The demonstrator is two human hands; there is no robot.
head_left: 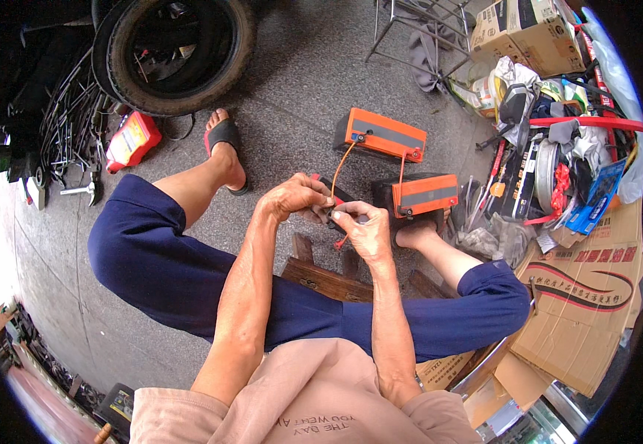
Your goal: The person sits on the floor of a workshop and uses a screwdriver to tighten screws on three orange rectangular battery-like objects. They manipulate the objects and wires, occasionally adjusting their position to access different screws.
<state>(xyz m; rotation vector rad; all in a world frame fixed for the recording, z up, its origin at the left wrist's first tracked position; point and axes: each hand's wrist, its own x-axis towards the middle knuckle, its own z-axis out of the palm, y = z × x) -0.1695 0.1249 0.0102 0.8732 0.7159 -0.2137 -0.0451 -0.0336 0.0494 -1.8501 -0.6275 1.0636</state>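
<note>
While pinched, connector [334,211] between hands [366,231]

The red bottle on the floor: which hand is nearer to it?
Left. The left hand is the closer one to the red bottle; the right hand is beyond it, toward the orange-topped batteries.

A speckled grey concrete floor [299,81] fills the scene in daylight. A black rubber tyre [173,52] lies at the top left, a grey metal-framed chair [417,37] stands at the top, and flattened brown cardboard boxes [580,311] lean at right.
</note>
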